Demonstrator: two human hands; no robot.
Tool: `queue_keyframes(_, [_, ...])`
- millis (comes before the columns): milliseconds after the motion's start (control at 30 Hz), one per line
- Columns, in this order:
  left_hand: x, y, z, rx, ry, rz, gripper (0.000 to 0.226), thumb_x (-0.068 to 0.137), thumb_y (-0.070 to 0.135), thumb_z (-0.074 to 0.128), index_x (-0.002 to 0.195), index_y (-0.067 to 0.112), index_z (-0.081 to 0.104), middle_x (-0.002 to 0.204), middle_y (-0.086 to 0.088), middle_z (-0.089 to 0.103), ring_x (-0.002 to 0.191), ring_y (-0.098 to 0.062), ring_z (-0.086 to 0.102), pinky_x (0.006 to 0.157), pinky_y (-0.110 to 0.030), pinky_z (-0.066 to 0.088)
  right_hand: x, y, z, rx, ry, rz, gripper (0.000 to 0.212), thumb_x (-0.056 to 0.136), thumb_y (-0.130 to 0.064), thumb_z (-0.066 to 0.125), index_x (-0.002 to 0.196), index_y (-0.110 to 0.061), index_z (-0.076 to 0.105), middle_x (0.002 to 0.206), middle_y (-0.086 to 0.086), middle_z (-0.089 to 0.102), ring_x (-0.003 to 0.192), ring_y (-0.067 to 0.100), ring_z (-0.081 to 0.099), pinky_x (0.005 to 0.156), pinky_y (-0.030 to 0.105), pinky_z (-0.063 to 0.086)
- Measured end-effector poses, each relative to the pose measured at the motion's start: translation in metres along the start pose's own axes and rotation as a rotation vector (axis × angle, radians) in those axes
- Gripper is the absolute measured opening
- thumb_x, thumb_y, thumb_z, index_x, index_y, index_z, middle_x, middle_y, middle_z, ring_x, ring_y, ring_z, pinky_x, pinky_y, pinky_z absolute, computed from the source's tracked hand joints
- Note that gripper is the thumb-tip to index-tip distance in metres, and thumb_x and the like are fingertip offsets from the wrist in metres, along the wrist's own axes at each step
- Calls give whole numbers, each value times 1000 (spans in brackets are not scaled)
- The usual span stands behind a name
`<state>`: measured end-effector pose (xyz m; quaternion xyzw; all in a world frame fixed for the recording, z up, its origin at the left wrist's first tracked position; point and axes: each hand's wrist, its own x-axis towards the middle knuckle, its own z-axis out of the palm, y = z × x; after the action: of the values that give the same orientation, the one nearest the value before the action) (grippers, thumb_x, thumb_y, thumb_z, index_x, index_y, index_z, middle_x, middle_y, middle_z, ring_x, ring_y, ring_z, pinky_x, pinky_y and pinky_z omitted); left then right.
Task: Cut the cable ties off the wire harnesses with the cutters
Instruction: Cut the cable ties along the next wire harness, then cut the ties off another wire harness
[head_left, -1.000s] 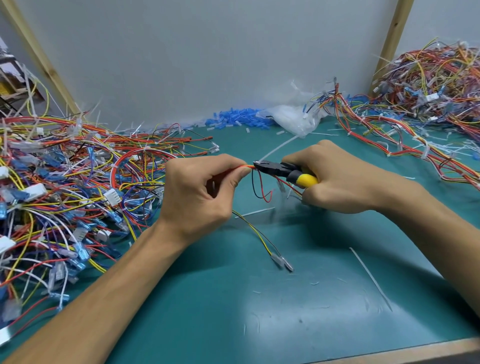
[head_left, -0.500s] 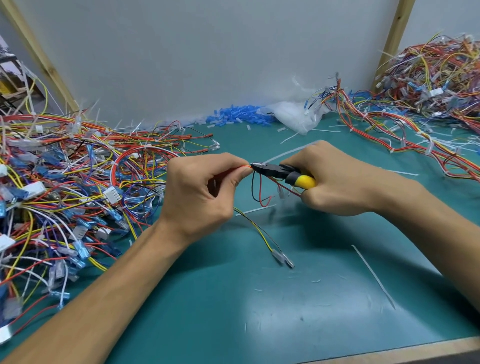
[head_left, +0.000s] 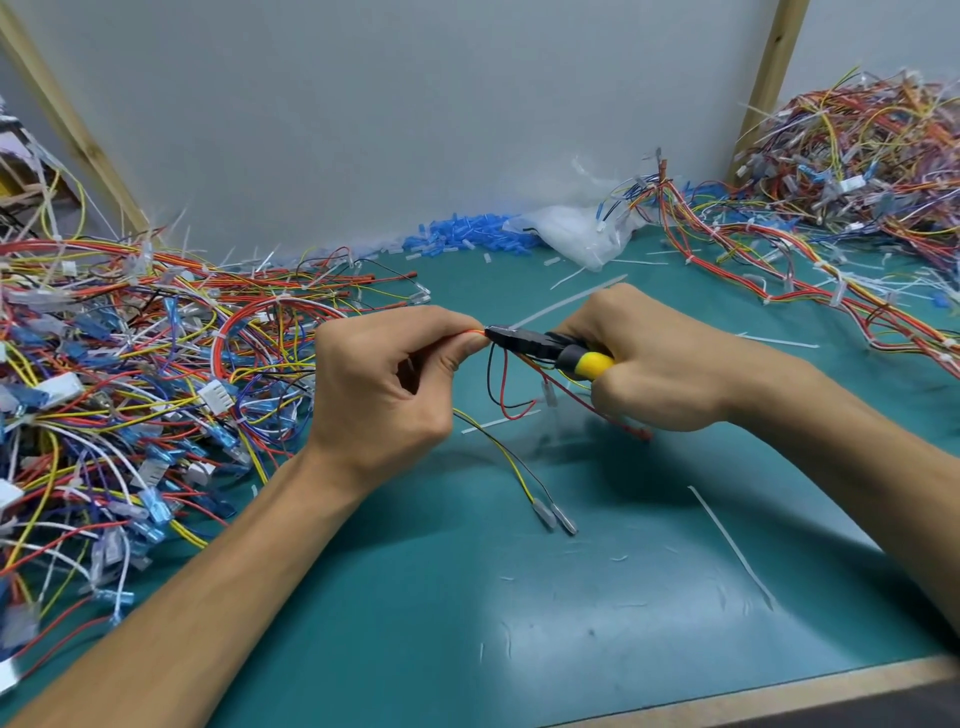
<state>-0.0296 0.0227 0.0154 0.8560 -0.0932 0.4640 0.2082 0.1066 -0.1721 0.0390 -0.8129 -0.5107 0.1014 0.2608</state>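
My left hand (head_left: 384, 384) pinches a small wire harness (head_left: 511, 400) of red, black and yellow wires above the green mat; its yellow and black leads trail down to two clear terminals (head_left: 556, 519). My right hand (head_left: 660, 364) grips the cutters (head_left: 550, 351), which have black jaws and a yellow and black handle. The jaw tips sit at the wires right beside my left fingertips. Any cable tie at the jaws is too small to make out.
A large tangle of harnesses (head_left: 119, 384) covers the left of the green mat (head_left: 597, 597). Another pile (head_left: 857, 171) fills the back right. Blue terminal sleeves (head_left: 467, 236) and a clear plastic bag (head_left: 576, 234) lie by the wall. Cut white ties (head_left: 732, 545) are scattered on the mat.
Both hands stay together in nearly the same place, and the cutter tips remain at the wires by my left fingertips. The camera view has shifted slightly.
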Motion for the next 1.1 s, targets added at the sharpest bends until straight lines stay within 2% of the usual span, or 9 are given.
queue_keyframes(167, [0, 0, 0, -11, 12, -7, 12, 93, 9, 72, 86, 4, 79, 69, -3, 69, 59, -14, 52, 55, -24, 42, -2, -2, -1, -13, -3, -14, 14, 55, -16, 42, 59, -18, 29, 53, 0, 25, 52, 18, 21, 44, 29, 15])
queue_keyframes(367, [-1, -3, 1, -11, 25, -5, 14, 95, 12, 72, 86, 4, 79, 69, -5, 71, 57, -24, 59, 54, -32, 43, -2, -4, -2, -6, 38, -1, 18, 58, -15, 45, 61, -18, 26, 59, 1, 23, 59, 20, 18, 51, 37, 14])
queue_keyframes(500, [1, -4, 1, -17, 38, -55, 15, 95, 14, 73, 85, 5, 79, 63, -5, 66, 53, -23, 53, 51, -35, 39, 0, -2, -6, 74, 235, 8, 13, 62, -15, 47, 63, -10, 35, 57, -2, 26, 55, 15, 19, 47, 30, 13])
queue_keyframes(633, [0, -6, 3, -41, 64, -117, 15, 95, 15, 73, 84, 7, 79, 58, -6, 61, 50, -23, 47, 48, -38, 35, 1, 0, -9, 139, 494, 31, 19, 58, -11, 52, 66, 1, 40, 60, 5, 31, 58, 17, 24, 52, 33, 17])
queue_keyframes(700, [1, -7, 3, -61, 68, -162, 16, 95, 16, 72, 84, 8, 79, 57, -7, 60, 50, -25, 46, 47, -39, 33, 2, -1, -10, 178, 587, 58, 22, 55, -10, 56, 66, 4, 43, 61, 9, 33, 60, 18, 27, 52, 40, 22])
queue_keyframes(767, [1, -8, 4, -84, 70, -202, 16, 95, 16, 71, 84, 9, 79, 57, -8, 60, 50, -25, 45, 47, -38, 31, 2, -2, -12, 226, 641, 67, 23, 53, -10, 58, 66, 3, 44, 62, 10, 35, 60, 18, 30, 54, 39, 24])
queue_keyframes(867, [1, -8, 5, -123, 68, -243, 15, 95, 16, 70, 84, 10, 80, 58, -10, 60, 51, -27, 44, 48, -39, 30, -1, 0, -16, 285, 654, 59, 23, 55, -11, 65, 67, 0, 48, 63, 9, 39, 61, 19, 35, 57, 35, 30])
queue_keyframes(967, [2, -9, 6, -136, 54, -267, 15, 96, 17, 70, 86, 12, 80, 61, -11, 62, 53, -28, 45, 49, -40, 31, -1, 0, -17, 387, 616, -1, 10, 70, -4, 71, 78, -4, 65, 67, 12, 47, 63, 20, 43, 60, 35, 37])
queue_keyframes(1100, [2, -9, 6, -140, 41, -273, 15, 95, 18, 69, 86, 14, 80, 61, -10, 63, 54, -28, 45, 49, -41, 32, 0, 2, -14, 429, 490, -52, 10, 89, -10, 75, 95, -17, 79, 64, 1, 45, 58, 18, 41, 53, 24, 33])
